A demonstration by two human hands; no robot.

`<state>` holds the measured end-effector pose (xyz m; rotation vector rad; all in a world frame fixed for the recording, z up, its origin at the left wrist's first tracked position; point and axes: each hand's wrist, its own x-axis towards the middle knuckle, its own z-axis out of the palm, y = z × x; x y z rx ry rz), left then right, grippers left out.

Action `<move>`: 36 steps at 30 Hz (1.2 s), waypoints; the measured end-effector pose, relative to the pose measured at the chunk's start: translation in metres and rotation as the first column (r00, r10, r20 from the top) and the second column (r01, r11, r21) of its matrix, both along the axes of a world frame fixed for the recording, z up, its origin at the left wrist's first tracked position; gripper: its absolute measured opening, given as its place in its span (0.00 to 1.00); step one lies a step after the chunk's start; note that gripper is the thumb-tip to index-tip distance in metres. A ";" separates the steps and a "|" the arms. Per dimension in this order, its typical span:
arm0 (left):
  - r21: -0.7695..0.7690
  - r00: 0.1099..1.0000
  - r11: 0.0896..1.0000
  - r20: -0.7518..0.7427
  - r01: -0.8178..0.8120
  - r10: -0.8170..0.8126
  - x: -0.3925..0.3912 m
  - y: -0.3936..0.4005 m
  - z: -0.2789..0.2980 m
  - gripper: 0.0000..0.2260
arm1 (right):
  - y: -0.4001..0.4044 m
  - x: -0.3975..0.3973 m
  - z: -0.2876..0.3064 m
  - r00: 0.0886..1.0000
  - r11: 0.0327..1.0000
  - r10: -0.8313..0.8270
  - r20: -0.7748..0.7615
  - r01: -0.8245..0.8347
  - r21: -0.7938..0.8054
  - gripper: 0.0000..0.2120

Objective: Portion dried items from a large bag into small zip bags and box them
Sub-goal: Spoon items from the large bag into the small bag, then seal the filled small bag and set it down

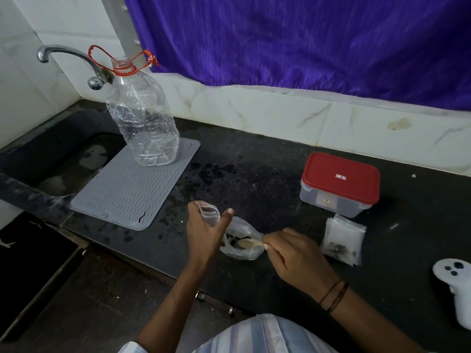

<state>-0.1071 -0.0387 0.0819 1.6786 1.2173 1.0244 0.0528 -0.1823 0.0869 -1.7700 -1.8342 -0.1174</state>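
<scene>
My left hand (204, 231) grips a small clear zip bag (210, 212) by its top, above the dark counter. Beside it lies the large clear plastic bag (242, 236) with dark dried items inside. My right hand (295, 258) holds a pale spoon (251, 242) whose bowl is pushed into that bag's mouth. A stack of small zip bags (342, 240), the top one with dark bits in it, lies to the right. Behind it stands a clear box with a red lid (340, 183), closed.
A grey ribbed mat (132, 189) lies left of centre with an empty large plastic bottle (144, 118) on it. The sink (63, 159) and tap (68, 59) are at far left. A white controller-like object (456, 284) rests at the right edge. Wet spots mark the black counter (254, 169).
</scene>
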 end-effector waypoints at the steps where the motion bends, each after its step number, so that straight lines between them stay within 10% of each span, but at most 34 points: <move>1: -0.013 1.000 1.000 -0.002 -0.001 0.001 0.001 0.000 0.000 0.19 | 0.001 -0.001 -0.001 0.999 1.000 0.002 0.045 -0.003 0.020 0.07; 13: 0.057 0.986 0.997 -0.158 0.055 -0.046 0.000 -0.004 -0.001 0.22 | 0.011 -0.013 -0.061 0.977 0.983 -0.008 0.213 0.047 -0.180 0.17; 21: 0.239 0.951 0.949 -0.280 0.204 -0.133 0.017 -0.030 0.011 0.27 | 0.010 -0.019 -0.001 0.848 0.995 -0.088 -0.523 0.094 -0.015 0.27; 25: 0.264 0.906 0.906 -0.357 0.332 -0.228 0.032 -0.042 0.015 0.24 | 0.014 -0.022 0.015 0.664 0.991 -0.117 -0.739 0.131 -0.039 0.13; 36: 0.110 0.793 0.786 -0.038 0.608 -0.608 0.059 -0.075 0.017 0.21 | -0.005 -0.014 0.005 0.449 0.859 -0.178 -0.876 0.505 0.085 0.08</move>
